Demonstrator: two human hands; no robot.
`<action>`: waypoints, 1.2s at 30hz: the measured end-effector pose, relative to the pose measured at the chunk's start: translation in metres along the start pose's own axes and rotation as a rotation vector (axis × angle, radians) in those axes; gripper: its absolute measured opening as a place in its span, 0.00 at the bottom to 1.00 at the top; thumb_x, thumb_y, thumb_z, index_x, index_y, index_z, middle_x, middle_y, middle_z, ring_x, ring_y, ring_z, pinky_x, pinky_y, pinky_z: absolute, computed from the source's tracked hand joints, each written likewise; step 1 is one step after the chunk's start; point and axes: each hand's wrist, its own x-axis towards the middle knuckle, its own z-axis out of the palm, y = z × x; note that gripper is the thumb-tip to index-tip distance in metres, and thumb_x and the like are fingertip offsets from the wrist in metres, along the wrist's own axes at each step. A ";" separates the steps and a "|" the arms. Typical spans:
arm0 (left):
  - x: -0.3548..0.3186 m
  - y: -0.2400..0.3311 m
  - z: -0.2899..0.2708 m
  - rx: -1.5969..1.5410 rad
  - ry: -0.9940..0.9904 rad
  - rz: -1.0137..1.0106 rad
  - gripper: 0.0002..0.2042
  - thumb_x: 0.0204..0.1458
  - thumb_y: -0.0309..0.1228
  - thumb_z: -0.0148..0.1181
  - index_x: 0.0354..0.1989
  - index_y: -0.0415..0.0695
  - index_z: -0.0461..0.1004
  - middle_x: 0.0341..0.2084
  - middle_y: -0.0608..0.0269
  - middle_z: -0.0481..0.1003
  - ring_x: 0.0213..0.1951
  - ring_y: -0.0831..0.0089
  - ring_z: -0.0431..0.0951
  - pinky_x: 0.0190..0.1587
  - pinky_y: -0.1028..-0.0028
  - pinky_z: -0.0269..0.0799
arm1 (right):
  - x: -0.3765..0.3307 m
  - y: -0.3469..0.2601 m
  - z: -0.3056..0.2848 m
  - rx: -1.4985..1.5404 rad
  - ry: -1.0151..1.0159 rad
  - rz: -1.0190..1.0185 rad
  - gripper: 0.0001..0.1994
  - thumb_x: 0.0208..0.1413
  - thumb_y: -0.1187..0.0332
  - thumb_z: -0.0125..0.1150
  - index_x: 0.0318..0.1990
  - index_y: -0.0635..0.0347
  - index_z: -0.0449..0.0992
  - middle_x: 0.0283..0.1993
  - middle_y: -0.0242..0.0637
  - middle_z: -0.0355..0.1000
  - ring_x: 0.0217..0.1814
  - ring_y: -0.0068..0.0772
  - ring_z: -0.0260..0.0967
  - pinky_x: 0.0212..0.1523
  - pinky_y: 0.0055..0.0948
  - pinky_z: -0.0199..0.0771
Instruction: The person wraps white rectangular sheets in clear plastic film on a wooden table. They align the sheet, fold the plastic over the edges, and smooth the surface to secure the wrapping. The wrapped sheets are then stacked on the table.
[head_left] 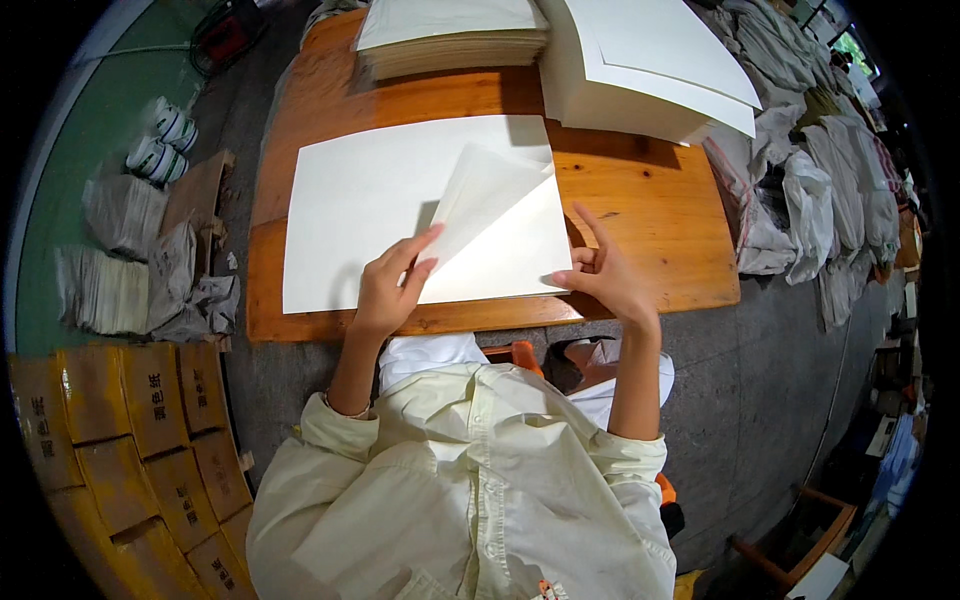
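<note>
On the wooden table (645, 210) in front of me lies a large white sheet of paper (365, 200), seemingly the top of a thin pile. A thin, slightly see-through sheet (485, 195) is folded back diagonally across its right half. My left hand (392, 285) has the lifted edge of this thin sheet between thumb and fingers. At the paper's near right corner is my right hand (612, 275), its index finger stretched out and its thumb at the paper's edge. Nothing shows in the right hand.
A thick paper stack (455, 50) and a taller white stack (640, 85) stand at the table's far side. Yellow-brown cartons (150, 450) are piled at lower left, below wrapped bundles (105, 290) and white tubs (160, 150). Grey cloth and sacks (800, 200) heap up on the right.
</note>
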 end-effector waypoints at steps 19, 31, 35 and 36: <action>0.001 -0.006 0.001 0.003 -0.020 -0.078 0.20 0.44 0.24 0.64 0.49 0.50 0.75 0.44 0.54 0.74 0.36 0.69 0.78 0.34 0.75 0.73 | 0.001 -0.005 -0.001 0.024 -0.045 0.016 0.43 0.41 0.81 0.69 0.66 0.64 0.52 0.19 0.24 0.65 0.23 0.14 0.63 0.26 0.15 0.63; 0.006 0.006 0.000 0.054 -0.115 0.129 0.26 0.38 0.27 0.70 0.52 0.50 0.74 0.55 0.55 0.66 0.39 0.70 0.78 0.38 0.74 0.75 | 0.006 0.006 0.004 -0.090 0.012 0.000 0.43 0.40 0.77 0.71 0.66 0.63 0.53 0.19 0.25 0.64 0.21 0.14 0.59 0.23 0.15 0.58; 0.003 -0.004 0.003 0.054 0.006 0.085 0.24 0.41 0.25 0.68 0.51 0.50 0.74 0.54 0.54 0.67 0.39 0.69 0.78 0.38 0.73 0.75 | 0.002 0.002 0.006 -0.065 0.023 -0.033 0.42 0.41 0.78 0.70 0.65 0.64 0.53 0.19 0.22 0.63 0.21 0.13 0.58 0.24 0.13 0.57; 0.004 -0.005 0.003 0.063 0.062 0.096 0.24 0.42 0.25 0.67 0.51 0.50 0.74 0.54 0.54 0.67 0.39 0.69 0.77 0.38 0.73 0.75 | 0.001 -0.001 0.004 -0.057 0.008 -0.015 0.42 0.41 0.78 0.70 0.66 0.64 0.53 0.19 0.22 0.63 0.22 0.13 0.59 0.25 0.13 0.58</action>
